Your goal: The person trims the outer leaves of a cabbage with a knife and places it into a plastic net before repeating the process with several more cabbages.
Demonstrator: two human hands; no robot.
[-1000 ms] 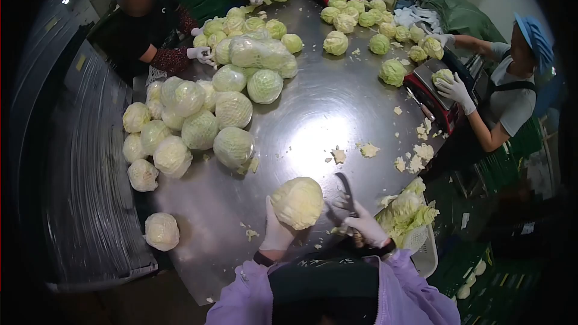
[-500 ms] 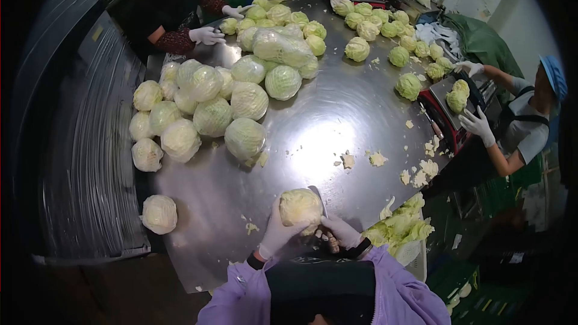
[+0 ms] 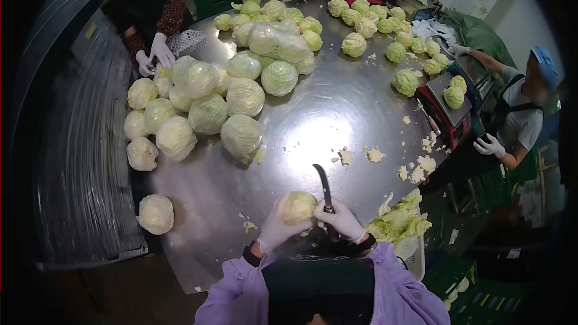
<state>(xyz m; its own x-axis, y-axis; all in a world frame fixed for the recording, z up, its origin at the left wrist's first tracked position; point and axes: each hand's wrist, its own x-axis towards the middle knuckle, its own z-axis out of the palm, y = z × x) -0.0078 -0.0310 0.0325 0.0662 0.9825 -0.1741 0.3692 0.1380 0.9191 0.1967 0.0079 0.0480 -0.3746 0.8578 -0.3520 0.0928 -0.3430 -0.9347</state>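
Observation:
Just in front of my body, at the near edge of the metal table, my left hand [image 3: 276,227] is wrapped round a pale trimmed cabbage [image 3: 299,207]. Its fingers curl under and along the left side of the head. Close against the cabbage's right side, my right hand [image 3: 343,221] grips a knife [image 3: 323,179] by its dark handle. The curved blade points away from me over the table. Both hands wear white gloves. To the left lies a single wrapped cabbage [image 3: 156,214], apart from the pile.
Wrapped cabbages [image 3: 241,135] are heaped at the left, unwrapped ones [image 3: 353,44] farther back. Trimmed scraps [image 3: 376,155] lie to the right. Outer leaves [image 3: 400,221] fill a white basket [image 3: 415,260] by my right arm. A red scale [image 3: 460,126] holds two cabbages; co-workers stand around the table.
The knife has come away from beside the cabbage, its blade now upright in view. My left hand has turned the cabbage. Co-workers' hands have moved; one has left the cabbages on the scale.

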